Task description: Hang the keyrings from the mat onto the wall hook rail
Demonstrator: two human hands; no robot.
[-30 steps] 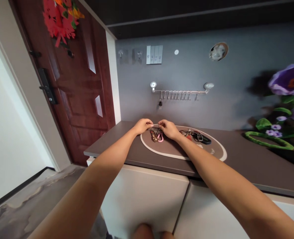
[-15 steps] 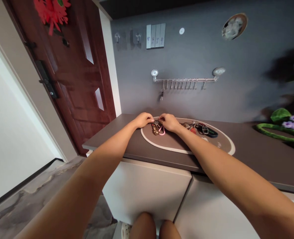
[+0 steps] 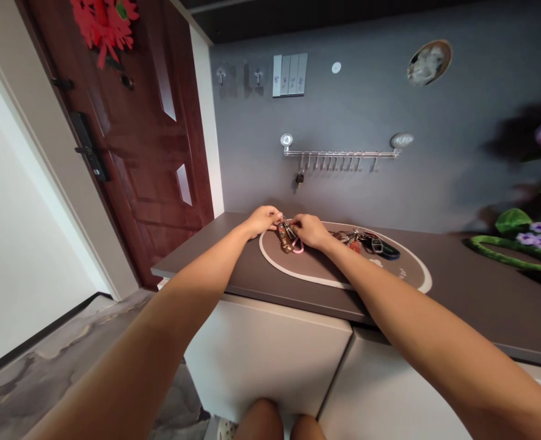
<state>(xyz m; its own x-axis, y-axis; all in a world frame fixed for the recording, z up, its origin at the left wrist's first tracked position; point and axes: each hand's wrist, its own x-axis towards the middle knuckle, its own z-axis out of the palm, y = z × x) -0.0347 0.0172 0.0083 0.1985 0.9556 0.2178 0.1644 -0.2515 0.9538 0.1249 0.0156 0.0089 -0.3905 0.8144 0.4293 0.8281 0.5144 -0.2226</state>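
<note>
Over the left end of an oval brown mat (image 3: 316,269), both hands work at one bunch of keys with a brown key fob (image 3: 284,238) and a pink carabiner (image 3: 298,247). My left hand (image 3: 264,220) pinches the top of the bunch by its ring. My right hand (image 3: 310,230) is closed on the bunch's other side, its fingertips among the keys and partly hidden. Right of my right wrist lies a pile of more keys (image 3: 353,238) with a red tag and a black strap (image 3: 386,247).
On the wall above, a clear hook rail (image 3: 341,154) carries one hanging key (image 3: 300,178). Green foliage with purple flowers (image 3: 535,238) stands at the right of the dark countertop (image 3: 472,287). A dark red door (image 3: 146,134) is at the left. White cabinet doors (image 3: 270,348) are below.
My left hand has raised the ring end slightly, so the fob now hangs straighter. The key on the rail has turned. The camera view has tilted a little.
</note>
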